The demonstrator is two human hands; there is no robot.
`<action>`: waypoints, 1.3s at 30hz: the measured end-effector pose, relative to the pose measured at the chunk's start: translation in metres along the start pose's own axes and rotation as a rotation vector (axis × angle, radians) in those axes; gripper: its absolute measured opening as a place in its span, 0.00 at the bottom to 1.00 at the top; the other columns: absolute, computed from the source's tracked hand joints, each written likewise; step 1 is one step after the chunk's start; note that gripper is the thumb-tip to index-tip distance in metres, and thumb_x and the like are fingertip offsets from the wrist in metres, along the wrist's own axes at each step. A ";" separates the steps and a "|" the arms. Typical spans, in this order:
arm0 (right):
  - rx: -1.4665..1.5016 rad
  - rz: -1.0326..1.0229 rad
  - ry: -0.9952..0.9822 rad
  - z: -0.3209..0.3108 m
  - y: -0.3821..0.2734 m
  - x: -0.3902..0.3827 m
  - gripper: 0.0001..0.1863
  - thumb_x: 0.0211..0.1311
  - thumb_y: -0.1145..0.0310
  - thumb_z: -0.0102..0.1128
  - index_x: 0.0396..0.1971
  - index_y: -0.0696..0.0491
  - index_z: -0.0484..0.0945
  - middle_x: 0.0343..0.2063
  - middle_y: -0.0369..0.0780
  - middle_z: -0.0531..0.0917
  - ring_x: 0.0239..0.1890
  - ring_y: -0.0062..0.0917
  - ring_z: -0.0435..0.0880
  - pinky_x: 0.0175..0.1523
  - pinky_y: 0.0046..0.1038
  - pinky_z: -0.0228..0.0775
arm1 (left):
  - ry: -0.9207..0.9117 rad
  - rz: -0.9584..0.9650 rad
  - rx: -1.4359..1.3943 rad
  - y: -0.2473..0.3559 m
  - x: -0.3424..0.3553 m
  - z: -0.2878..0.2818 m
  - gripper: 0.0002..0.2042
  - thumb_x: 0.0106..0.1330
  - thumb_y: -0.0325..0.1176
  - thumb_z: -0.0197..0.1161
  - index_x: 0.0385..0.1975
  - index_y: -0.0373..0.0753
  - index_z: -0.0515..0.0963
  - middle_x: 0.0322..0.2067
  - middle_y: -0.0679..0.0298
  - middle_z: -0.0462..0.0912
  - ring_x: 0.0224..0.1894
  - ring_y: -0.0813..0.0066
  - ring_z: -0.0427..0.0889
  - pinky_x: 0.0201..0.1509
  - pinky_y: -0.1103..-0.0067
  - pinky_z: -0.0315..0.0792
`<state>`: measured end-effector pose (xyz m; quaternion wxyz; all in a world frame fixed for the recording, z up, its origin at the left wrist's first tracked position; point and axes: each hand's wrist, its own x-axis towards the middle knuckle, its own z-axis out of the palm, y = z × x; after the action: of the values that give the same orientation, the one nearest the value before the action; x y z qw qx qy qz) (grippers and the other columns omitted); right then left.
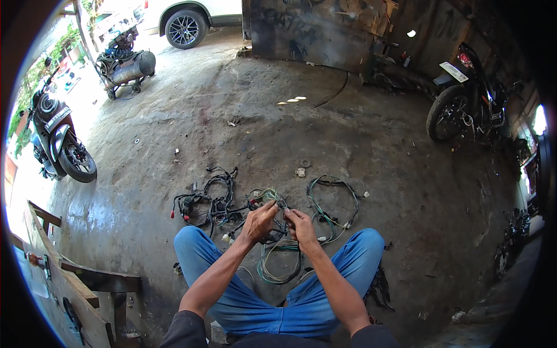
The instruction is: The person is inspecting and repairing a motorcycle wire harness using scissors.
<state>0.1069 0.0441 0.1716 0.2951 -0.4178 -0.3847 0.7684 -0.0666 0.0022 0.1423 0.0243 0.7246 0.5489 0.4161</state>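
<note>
Between my knees, both hands are raised over a tangle of wiring harness on the concrete floor. My left hand [259, 222] is closed on a bunch of thin pale green and dark wires [268, 192]. Just right of it, my right hand [299, 228] pinches the same bunch, its thumb and fingers near the left hand's fingertips. A dark harness with connectors and red-tipped ends [209, 194] lies to the left. A looped green and black cable [342, 182] with white connectors lies to the right, and more pale loops [272, 267] hang or lie below my hands.
A scooter [61, 139] and a wheeled air compressor [130, 71] stand at the left, a motorcycle [449, 110] at the right. A white car [212, 13] and a stained metal panel [307, 32] are at the back. A wooden bench [87, 272] is beside me at lower left.
</note>
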 end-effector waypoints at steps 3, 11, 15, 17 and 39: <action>0.032 0.013 0.030 0.002 0.003 0.003 0.12 0.71 0.59 0.58 0.28 0.49 0.77 0.16 0.25 0.66 0.11 0.08 0.57 0.16 0.17 0.42 | 0.006 -0.102 -0.155 -0.002 -0.006 0.007 0.14 0.58 0.17 0.56 0.44 0.35 0.74 0.43 0.47 0.83 0.41 0.45 0.84 0.39 0.65 0.79; -0.079 -0.078 0.094 0.010 0.025 0.019 0.14 0.71 0.60 0.59 0.26 0.51 0.78 0.15 0.26 0.67 0.11 0.09 0.57 0.15 0.19 0.43 | 0.260 -0.720 -0.636 -0.003 -0.008 0.032 0.02 0.73 0.22 0.54 0.42 0.34 0.71 0.31 0.59 0.83 0.35 0.80 0.81 0.38 0.80 0.73; -0.266 -0.199 0.116 0.014 0.034 0.024 0.15 0.71 0.60 0.59 0.29 0.55 0.81 0.17 0.29 0.72 0.15 0.09 0.64 0.19 0.19 0.50 | 0.289 -0.829 -0.748 -0.012 -0.002 0.029 0.01 0.74 0.24 0.54 0.40 0.35 0.71 0.28 0.67 0.79 0.33 0.85 0.79 0.34 0.85 0.72; -0.475 -0.412 0.199 0.028 0.027 0.015 0.15 0.70 0.60 0.59 0.36 0.58 0.84 0.21 0.32 0.79 0.22 0.11 0.70 0.27 0.21 0.60 | 0.270 -0.861 -0.717 -0.019 -0.003 0.024 0.01 0.75 0.24 0.53 0.39 0.36 0.70 0.27 0.68 0.77 0.29 0.86 0.77 0.29 0.84 0.70; -0.591 -0.439 0.152 0.039 0.028 -0.003 0.15 0.70 0.61 0.60 0.40 0.61 0.82 0.23 0.36 0.82 0.26 0.13 0.72 0.31 0.23 0.66 | 0.448 -0.968 -0.633 -0.036 0.002 0.021 0.03 0.75 0.26 0.53 0.36 0.39 0.68 0.26 0.64 0.79 0.23 0.82 0.71 0.20 0.80 0.63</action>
<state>0.0706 0.0132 0.1638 0.3471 -0.4486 -0.6471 0.5095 -0.0812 0.0266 0.1118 0.3083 0.2458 0.6569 0.6426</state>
